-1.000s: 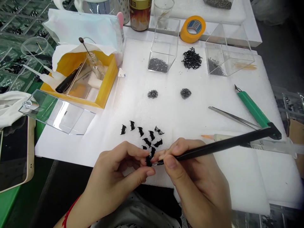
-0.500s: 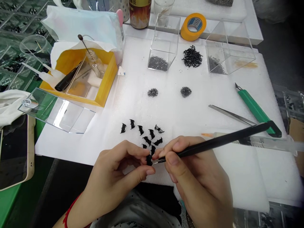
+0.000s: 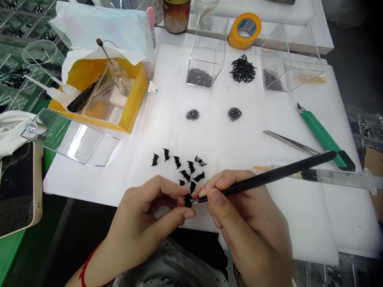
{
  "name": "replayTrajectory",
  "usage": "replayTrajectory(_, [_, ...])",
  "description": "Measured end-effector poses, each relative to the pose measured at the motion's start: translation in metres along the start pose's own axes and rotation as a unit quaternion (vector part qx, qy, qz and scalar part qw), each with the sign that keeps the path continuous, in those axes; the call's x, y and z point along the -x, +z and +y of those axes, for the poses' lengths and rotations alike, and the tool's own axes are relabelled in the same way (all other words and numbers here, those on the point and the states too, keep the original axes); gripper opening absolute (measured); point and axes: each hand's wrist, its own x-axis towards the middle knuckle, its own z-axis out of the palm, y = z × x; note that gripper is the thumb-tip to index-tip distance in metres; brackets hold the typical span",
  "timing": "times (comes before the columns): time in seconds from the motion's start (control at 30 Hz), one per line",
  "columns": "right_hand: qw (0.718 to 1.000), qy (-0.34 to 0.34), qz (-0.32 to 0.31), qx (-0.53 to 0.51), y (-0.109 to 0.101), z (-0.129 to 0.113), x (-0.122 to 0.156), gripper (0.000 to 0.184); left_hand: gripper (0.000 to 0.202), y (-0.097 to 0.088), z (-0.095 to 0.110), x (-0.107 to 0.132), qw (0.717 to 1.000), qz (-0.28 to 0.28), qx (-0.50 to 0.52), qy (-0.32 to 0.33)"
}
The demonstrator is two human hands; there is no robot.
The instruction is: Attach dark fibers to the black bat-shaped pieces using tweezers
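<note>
A small black piece (image 3: 188, 200) is pinched narrowly in the left hand (image 3: 140, 223) at the near edge of the white foam board (image 3: 239, 135), and could be knocked loose onto the black pieces (image 3: 190, 166) if pressed too hard by the fine brush (image 3: 278, 175) gripped in the right hand (image 3: 251, 227).

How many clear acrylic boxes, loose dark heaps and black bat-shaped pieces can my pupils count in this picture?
Clear acrylic boxes: 3
Loose dark heaps: 3
Black bat-shaped pieces: 10, one held by the left hand
Total: 16
</note>
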Motion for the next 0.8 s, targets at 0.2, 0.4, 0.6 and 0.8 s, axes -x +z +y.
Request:
replayTrajectory(0.2, [1.000,-0.005,-0.015,0.013,-0.0001,-0.0022,-0.0026,0.012,0.025,-0.0010,-0.0011,0.0008,1.000,0.008,-0.023,0.010])
replayTrajectory(0.4, [0.998,-0.039,0.017,0.045,0.0015,-0.0021,-0.0026,0.014,0.024,-0.0004,-0.0033,0.0011,0.999,0.008,-0.032,0.025])
replayTrajectory(0.6, [0.997,-0.039,0.060,0.037,0.0067,-0.0009,-0.0020,0.010,0.023,-0.0014,-0.0042,0.0000,0.999,0.002,-0.034,0.041])
replayTrajectory(0.8, [0.993,0.020,0.110,-0.024,0.0085,-0.0012,-0.0002,0.006,0.031,-0.0006,-0.0013,0.0086,0.993,0.016,-0.078,0.090])
